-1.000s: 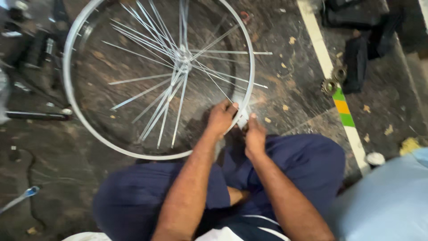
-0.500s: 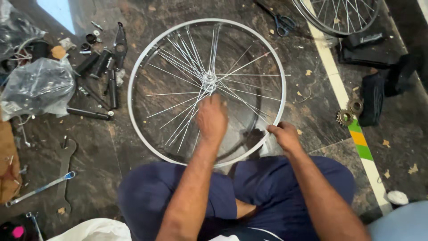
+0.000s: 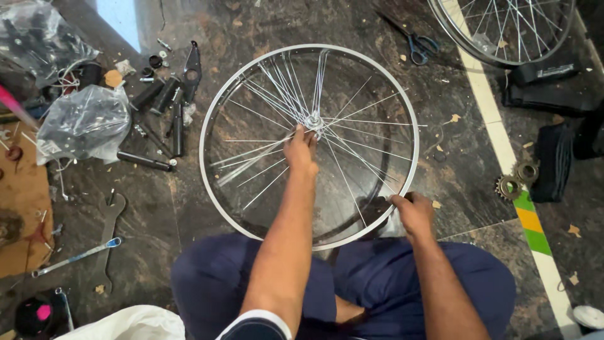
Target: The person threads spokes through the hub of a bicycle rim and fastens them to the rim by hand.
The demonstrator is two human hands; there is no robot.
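Two hands work a bicycle wheel (image 3: 308, 145) flat on the floor: left hand (image 3: 301, 151) pinches spokes at the hub (image 3: 313, 119), right hand (image 3: 412, 211) clamps the rim (image 3: 402, 189), likely lacing, needing a steadied rim.

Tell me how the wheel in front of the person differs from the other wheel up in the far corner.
The near wheel lies whole in view, while the far wheel is cut off by the picture's edge. The near wheel's spokes hang loose and bunched, several unattached to the rim; the far wheel's spokes look evenly laced. The left hand reaches the near wheel's hub and the right hand holds its rim; nobody touches the far wheel. Both are silver, tyreless rims lying on the floor.
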